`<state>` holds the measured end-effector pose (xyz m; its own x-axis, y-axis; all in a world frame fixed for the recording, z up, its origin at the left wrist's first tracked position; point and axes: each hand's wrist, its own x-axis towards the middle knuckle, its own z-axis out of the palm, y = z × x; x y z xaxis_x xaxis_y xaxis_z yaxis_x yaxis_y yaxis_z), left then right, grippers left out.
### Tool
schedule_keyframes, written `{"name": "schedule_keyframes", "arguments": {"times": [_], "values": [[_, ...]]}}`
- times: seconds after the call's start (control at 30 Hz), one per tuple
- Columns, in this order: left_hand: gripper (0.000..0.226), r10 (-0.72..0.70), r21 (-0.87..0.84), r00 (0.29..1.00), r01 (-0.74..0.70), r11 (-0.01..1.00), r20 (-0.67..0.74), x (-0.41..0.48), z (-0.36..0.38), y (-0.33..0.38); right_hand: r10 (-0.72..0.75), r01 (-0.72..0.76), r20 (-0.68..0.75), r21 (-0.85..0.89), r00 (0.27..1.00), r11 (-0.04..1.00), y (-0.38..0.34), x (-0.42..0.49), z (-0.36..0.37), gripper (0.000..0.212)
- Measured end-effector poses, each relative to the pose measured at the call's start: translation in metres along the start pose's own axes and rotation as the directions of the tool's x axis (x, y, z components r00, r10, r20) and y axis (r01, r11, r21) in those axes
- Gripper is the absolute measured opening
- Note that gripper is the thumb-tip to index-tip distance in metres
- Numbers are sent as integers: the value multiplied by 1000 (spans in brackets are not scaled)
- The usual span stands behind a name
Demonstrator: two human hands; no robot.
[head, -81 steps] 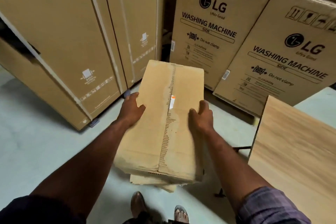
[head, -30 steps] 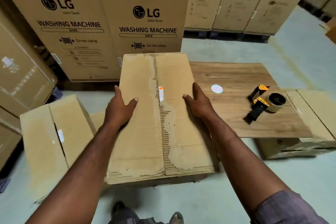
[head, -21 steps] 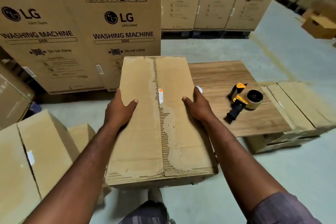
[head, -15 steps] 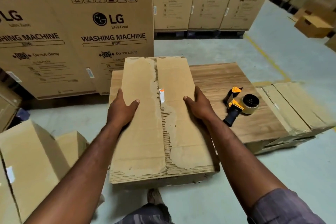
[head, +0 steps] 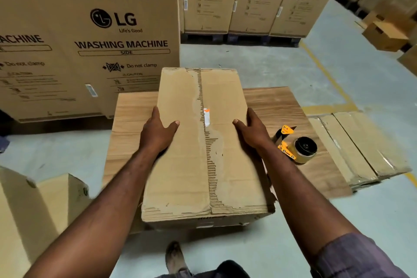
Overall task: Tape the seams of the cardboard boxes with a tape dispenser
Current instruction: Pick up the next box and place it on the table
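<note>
The left hand [head: 158, 135] and right hand [head: 252, 133] grip the box [head: 180, 176] by its sides, thumbs on top. The dispenser [head: 297, 148] lies on the worktop [head: 128, 119].

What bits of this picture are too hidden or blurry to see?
Head view:
Tape dispenser handle: behind the right forearm.
Most fingers of left hand and right hand: down the sides of the box.
Box underside: whether it rests on the wooden board is hidden.
Small print on the washing machine carton: blurred.
</note>
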<state>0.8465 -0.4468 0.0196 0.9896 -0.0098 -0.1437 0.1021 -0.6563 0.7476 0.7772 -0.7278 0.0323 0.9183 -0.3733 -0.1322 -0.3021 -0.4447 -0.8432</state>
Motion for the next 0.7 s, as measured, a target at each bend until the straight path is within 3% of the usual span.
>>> {"name": "schedule_keyframes", "arguments": {"times": [0.23,0.3,0.37,0.47,0.53,0.6,0.7], "values": [[75,-9,72,999,12,997,-43,14,22,32,-25,25,47,0,999,1000,17,25,-17,52],[72,-6,218,996,26,976,-91,3,29,50,-96,102,63,-101,993,990,21,26,-15,59],[72,77,310,993,-45,950,-93,-21,45,79,-208,229,98,-332,973,915,24,27,-17,63],[77,226,286,969,-245,926,101,-78,95,119,-399,483,273,-493,875,723,20,35,-33,55],[87,194,349,949,-275,896,248,-117,133,138,-453,625,434,-486,779,611,17,50,-44,56],[96,151,490,950,-272,828,272,-143,164,148,-440,691,541,-472,717,547,18,70,-52,60],[99,122,603,971,-223,766,204,-155,180,152,-407,716,609,-439,681,543,20,89,-61,67]]}}
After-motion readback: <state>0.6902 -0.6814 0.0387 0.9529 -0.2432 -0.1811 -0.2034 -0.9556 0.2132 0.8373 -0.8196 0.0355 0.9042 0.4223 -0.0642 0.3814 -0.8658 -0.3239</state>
